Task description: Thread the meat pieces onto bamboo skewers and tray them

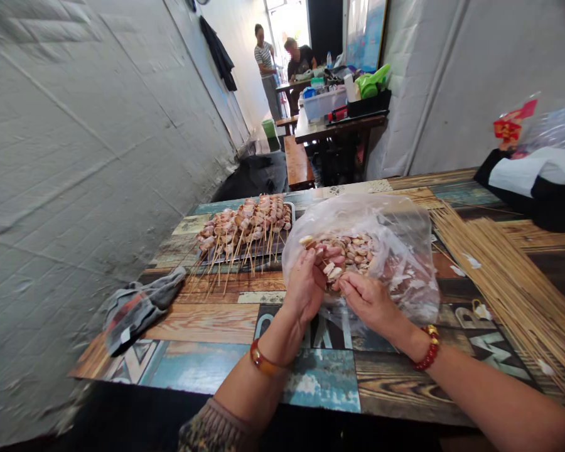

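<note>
Both my hands are over an open clear plastic bag full of pinkish-white pieces that look like garlic cloves. My left hand is curled, with pale cloves at its fingertips. My right hand is pinched close beside them on what looks like a thin bamboo skewer, mostly hidden by the fingers. Left of the bag, a metal tray bears a heap of loaded skewers, their bare sticks pointing toward me. Loose bamboo skewers lie in a wide bundle on the right.
A grey cloth lies at the table's left edge. At the back right is a black container with white paper and plastic packaging. A grey wall runs along the left. Two people are by another table farther back.
</note>
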Demonstrator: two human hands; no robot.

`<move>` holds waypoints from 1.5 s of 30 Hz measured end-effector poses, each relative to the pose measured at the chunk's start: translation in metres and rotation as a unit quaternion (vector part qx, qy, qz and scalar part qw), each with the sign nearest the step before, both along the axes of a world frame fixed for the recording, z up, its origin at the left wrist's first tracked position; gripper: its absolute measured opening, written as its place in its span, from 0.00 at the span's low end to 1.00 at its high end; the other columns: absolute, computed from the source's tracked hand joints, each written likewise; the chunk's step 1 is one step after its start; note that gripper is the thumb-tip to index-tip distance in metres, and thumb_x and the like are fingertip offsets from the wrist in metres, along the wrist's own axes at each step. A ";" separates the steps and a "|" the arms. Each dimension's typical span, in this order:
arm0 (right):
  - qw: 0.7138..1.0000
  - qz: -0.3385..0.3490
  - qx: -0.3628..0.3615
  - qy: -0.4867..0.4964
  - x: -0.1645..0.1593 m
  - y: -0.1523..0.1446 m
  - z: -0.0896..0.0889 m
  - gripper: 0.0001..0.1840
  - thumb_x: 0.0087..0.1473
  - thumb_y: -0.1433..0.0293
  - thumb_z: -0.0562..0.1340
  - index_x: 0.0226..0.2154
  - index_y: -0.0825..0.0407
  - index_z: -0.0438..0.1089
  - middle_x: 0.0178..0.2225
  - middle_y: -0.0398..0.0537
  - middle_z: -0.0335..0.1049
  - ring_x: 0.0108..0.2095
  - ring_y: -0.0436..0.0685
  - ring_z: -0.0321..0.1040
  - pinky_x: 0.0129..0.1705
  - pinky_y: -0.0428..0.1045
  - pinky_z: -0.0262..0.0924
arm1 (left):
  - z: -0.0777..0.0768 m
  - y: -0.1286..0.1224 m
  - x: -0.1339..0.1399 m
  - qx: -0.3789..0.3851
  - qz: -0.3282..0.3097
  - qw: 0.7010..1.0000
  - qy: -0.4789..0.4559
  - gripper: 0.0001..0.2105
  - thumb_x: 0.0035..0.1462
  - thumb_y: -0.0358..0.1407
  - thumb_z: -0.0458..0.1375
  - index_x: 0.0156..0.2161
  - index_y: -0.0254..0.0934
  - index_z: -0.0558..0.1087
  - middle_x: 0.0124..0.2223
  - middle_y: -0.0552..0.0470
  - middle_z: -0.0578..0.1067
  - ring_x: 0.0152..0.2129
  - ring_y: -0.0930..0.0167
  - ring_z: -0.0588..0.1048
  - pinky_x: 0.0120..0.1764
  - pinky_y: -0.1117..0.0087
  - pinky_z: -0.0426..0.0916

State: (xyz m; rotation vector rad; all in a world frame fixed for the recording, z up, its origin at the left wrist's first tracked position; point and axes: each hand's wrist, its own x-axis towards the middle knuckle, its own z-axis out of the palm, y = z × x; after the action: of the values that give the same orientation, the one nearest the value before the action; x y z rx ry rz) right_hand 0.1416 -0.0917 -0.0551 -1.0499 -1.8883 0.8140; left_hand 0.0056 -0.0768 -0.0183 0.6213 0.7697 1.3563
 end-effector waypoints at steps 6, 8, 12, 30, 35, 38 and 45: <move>1.000 -0.019 0.016 0.001 0.000 0.000 -0.002 0.15 0.63 0.67 0.51 0.28 0.51 0.68 0.22 0.44 0.69 0.23 0.51 0.64 0.28 0.46 0.56 | -0.005 -0.005 0.013 -0.012 -0.003 1.000 0.028 0.11 0.54 0.44 0.60 0.35 0.38 0.69 0.38 0.47 0.78 0.38 0.66 0.77 0.37 0.68 0.70; 1.000 -0.029 0.011 -0.003 0.000 0.001 -0.002 0.15 0.63 0.67 0.51 0.28 0.51 0.67 0.20 0.42 0.66 0.22 0.51 0.63 0.27 0.46 0.56 | -0.005 -0.007 0.015 -0.016 -0.013 0.999 0.031 0.13 0.52 0.44 0.61 0.37 0.37 0.69 0.39 0.46 0.78 0.38 0.66 0.77 0.35 0.69 0.70; 1.000 -0.017 0.001 -0.007 0.000 0.000 -0.001 0.15 0.63 0.67 0.51 0.30 0.51 0.69 0.20 0.42 0.66 0.22 0.51 0.64 0.27 0.46 0.56 | -0.002 -0.003 0.004 -0.001 -0.001 1.000 0.006 0.17 0.53 0.47 0.61 0.42 0.37 0.70 0.42 0.45 0.78 0.36 0.66 0.77 0.31 0.70 0.69; 1.000 -0.023 0.009 0.010 -0.001 -0.001 -0.003 0.16 0.63 0.67 0.50 0.28 0.51 0.67 0.21 0.43 0.67 0.24 0.51 0.65 0.28 0.46 0.56 | -0.002 -0.003 0.010 0.012 0.004 1.000 0.010 0.10 0.54 0.42 0.59 0.37 0.37 0.70 0.35 0.47 0.78 0.36 0.66 0.78 0.40 0.65 0.70; 1.000 0.001 0.004 -0.006 0.000 -0.002 -0.002 0.15 0.63 0.68 0.51 0.30 0.52 0.69 0.23 0.43 0.68 0.24 0.51 0.65 0.29 0.46 0.56 | 0.003 0.004 -0.009 0.014 0.046 0.999 -0.004 0.12 0.55 0.42 0.59 0.40 0.37 0.70 0.41 0.47 0.78 0.35 0.68 0.78 0.38 0.69 0.70; 1.000 0.018 0.007 -0.013 0.001 -0.002 0.000 0.15 0.63 0.69 0.51 0.29 0.52 0.68 0.23 0.43 0.69 0.25 0.51 0.65 0.30 0.46 0.56 | 0.002 0.009 -0.017 0.017 0.069 0.997 0.007 0.12 0.54 0.40 0.60 0.41 0.37 0.70 0.40 0.48 0.79 0.34 0.69 0.78 0.36 0.70 0.70; 0.999 0.020 0.028 -0.018 0.000 -0.004 -0.001 0.15 0.63 0.70 0.50 0.28 0.52 0.67 0.23 0.44 0.69 0.25 0.51 0.66 0.30 0.46 0.55 | -0.004 0.012 -0.014 0.041 0.085 0.994 0.047 0.11 0.54 0.42 0.60 0.36 0.37 0.70 0.34 0.51 0.78 0.31 0.71 0.78 0.40 0.69 0.69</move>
State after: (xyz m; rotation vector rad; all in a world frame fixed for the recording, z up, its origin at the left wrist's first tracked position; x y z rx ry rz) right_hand 0.1419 -0.0959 -0.0565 -1.0014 -1.9569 0.7664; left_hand -0.0081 -0.0647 -0.0227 0.7007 0.8619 1.5292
